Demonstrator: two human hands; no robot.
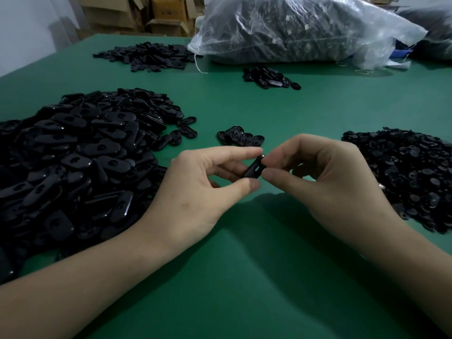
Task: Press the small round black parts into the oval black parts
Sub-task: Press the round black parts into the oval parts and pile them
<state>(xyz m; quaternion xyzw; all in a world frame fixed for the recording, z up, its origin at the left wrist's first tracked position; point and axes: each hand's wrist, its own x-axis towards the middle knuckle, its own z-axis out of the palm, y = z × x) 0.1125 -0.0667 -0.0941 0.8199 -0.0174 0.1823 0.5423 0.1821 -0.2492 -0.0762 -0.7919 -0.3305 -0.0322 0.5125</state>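
Green table (244,265) lies open between the heap of oval black plastic parts (73,155) at left and the heap of small round black parts (411,172) at right. Over that gap, left hand (203,184) and right hand (325,182) each pinch one shared oval part (253,168), forefinger above, thumb below.

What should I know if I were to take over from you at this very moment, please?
Left hand: pinches one oval black part between thumb and forefinger, above the green table.
Right hand: pinches the same part's right edge; whether a round part sits under its fingers cannot be told.
Supply: heap of oval black parts on the left, heap of small round black parts on the right.
Done: probably the small cluster just beyond the hands, though I cannot confirm those pieces are assembled.
Left: finish this piece, then work through both heaps.
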